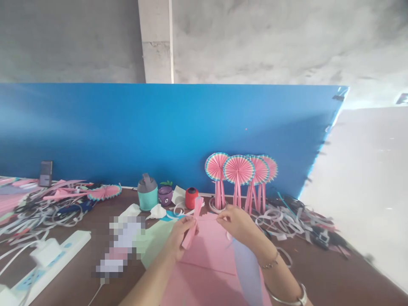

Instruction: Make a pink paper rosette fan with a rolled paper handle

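Note:
My left hand is closed around the middle of a narrow pleated pink paper strip, which stands tilted with its ends above and below the fingers. To its right, my right hand pinches what looks like a thin thread, a faint line running across to the folded strip. Its fingertips are partly hidden by the hand. Beneath both hands lie large pink paper sheets, with a pale blue-purple sheet at their right and a light green one at the left.
Several round pink paper fans lean against the blue partition. A teal cup, a purple pot and a red container stand behind. White strips lie right; a power strip and a blurred phone lie left.

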{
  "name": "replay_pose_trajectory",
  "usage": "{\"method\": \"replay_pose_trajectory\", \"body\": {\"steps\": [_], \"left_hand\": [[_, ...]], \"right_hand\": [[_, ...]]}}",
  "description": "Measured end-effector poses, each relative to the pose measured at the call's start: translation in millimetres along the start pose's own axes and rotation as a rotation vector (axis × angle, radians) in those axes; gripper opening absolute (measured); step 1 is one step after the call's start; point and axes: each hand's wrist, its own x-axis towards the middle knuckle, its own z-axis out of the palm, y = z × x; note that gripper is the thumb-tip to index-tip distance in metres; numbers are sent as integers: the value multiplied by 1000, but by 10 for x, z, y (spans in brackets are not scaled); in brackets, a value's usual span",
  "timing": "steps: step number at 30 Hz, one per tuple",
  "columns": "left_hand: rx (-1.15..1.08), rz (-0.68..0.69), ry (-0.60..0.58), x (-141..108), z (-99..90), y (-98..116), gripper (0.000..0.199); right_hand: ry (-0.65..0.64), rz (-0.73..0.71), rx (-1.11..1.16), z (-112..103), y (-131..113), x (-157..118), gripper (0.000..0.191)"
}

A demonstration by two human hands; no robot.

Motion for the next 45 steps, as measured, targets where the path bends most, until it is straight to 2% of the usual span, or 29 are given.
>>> {"method": "replay_pose_trajectory", "body": {"steps": [1,3,4,6,8,9,13,15,19,22,26,29,32,38,40,42,45], "left_hand": [[165,-25,-56,6,3,11,19],[373,60,-24,20,-6,30,20],[444,126,20,26,-14,35,19],[586,259,84,35,-32,33,15],[753,377,87,38,-46,21,11],[823,419,72,38,-52,14,10],[968,515,74,39,-76,-10,10],[1045,567,70,50,-95,-19,11],[1196,650,-39,79,-129,-35,15],[1354,657,-129,76,-138,-43,18],[1519,622,-361,19,-118,-56,22],[1564,643,-532,-42,-85,-77,21],[1563,726,-645,-98,-52,-94,22],[1423,837,-749,-209,21,-58,23],[1320,850,-733,-233,43,-36,20],[1191,851,-659,-236,54,-16,16],[995,776,-427,-198,50,12,10]], "right_hand": [[56,-23,-29,-6,-11,-9,23],[117,-66,-16,-12,-40,-25,19],[100,-85,31,-17,-59,-33,17],[-12,-115,166,-33,-97,-50,16],[-102,-136,267,-53,-128,-64,15],[-103,-146,287,-60,-138,-67,14],[57,-190,258,-64,-142,-58,11],[79,-198,301,-62,-134,-46,12],[13,-118,459,-46,-105,-16,12],[25,-91,447,-9,-62,10,14],[45,-144,358,43,-14,33,15],[36,-152,350,55,-6,37,15],[40,-148,394,54,7,46,16],[61,-44,513,79,173,101,19],[63,20,573,106,264,125,21],[53,79,617,144,353,146,23],[48,96,617,220,441,167,22]]}}
